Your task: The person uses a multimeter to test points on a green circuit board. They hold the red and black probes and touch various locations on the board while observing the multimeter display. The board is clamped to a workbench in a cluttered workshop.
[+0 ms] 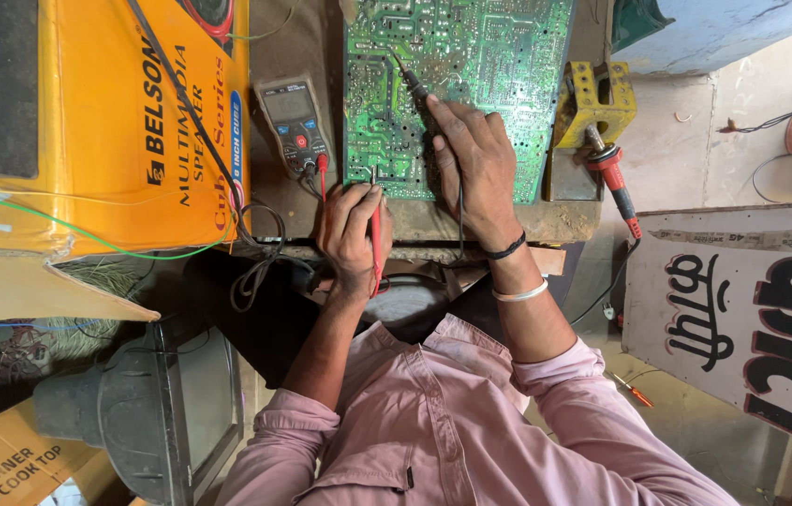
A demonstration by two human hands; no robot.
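Observation:
A green circuit board lies solder side up on a worn brown workbench. My left hand grips a red test probe, its tip at the board's near edge. My right hand, with a black band and a silver bangle on the wrist, holds a black test probe whose tip touches the middle of the board. A grey multimeter sits just left of the board, with the red and black leads plugged into it.
A yellow cardboard speaker box fills the left, with black and green wires across it. A red-handled soldering iron rests in a yellow stand right of the board. A small old television sits lower left, and a painted signboard at right.

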